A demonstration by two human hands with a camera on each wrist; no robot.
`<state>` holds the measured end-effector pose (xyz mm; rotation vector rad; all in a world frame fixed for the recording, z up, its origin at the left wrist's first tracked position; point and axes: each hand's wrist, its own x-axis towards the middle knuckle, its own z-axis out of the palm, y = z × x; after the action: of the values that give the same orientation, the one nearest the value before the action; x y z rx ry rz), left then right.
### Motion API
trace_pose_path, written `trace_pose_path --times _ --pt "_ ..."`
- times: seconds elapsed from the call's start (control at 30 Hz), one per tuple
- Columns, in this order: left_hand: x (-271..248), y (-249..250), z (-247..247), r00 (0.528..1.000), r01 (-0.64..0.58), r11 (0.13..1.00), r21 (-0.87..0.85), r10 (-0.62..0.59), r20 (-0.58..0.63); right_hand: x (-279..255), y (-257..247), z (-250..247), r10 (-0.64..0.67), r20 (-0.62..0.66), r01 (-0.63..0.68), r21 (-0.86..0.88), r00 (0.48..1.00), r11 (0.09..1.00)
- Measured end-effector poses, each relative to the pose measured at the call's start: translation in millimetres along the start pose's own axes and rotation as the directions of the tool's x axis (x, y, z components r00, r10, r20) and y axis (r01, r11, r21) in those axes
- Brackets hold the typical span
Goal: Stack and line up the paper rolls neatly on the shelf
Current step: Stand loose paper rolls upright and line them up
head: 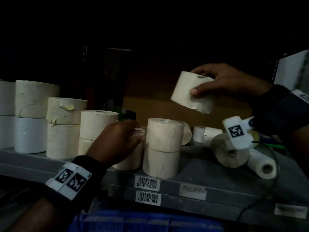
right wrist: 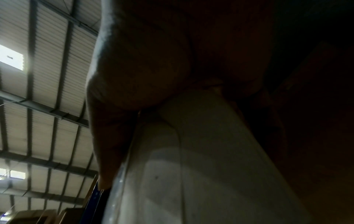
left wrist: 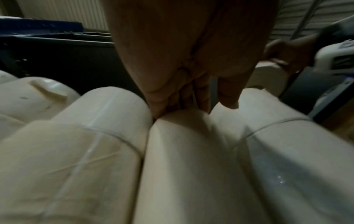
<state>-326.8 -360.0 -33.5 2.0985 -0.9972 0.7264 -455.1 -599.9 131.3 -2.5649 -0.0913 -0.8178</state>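
Note:
Cream paper rolls stand on a grey shelf (head: 217,185). My left hand (head: 120,139) grips the top of a single upright roll (head: 130,160) that stands between a two-high stack (head: 98,129) and another two-high stack (head: 163,148). In the left wrist view my fingers (left wrist: 172,97) curl onto that roll (left wrist: 191,151), thumb on its right side. My right hand (head: 225,81) holds a tilted roll (head: 185,89) in the air, above and right of the right stack. The right wrist view shows this roll (right wrist: 201,151) against my palm (right wrist: 153,60).
More two-high stacks (head: 65,124) line the shelf's left part. Several loose rolls (head: 229,153) lie on their sides at the right. A cardboard box (head: 158,106) sits behind them, a white box (head: 294,71) stands at the far right, and a blue crate (head: 150,221) is below the shelf.

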Motion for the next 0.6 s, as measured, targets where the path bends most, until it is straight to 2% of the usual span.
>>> trace_pose_path --times 0.17,0.4,0.53,0.6 --pt "5 34 11 0.995 -0.031 0.987 -0.158 0.015 -0.103 32 -17 33 -0.019 0.088 0.023 -0.05 0.996 0.998" --pt "24 32 29 0.998 0.03 0.959 -0.281 -0.043 -0.04 46 -3 66 0.016 0.217 0.009 -0.114 0.976 0.993" --pt "31 28 31 0.999 0.043 0.946 -0.321 -0.043 0.006 42 6 65 0.007 0.235 0.004 -0.045 0.972 0.999" --pt "35 24 29 0.998 0.061 0.918 -0.392 -0.044 0.052 36 13 61 -0.002 0.22 -0.009 0.05 0.976 0.999"
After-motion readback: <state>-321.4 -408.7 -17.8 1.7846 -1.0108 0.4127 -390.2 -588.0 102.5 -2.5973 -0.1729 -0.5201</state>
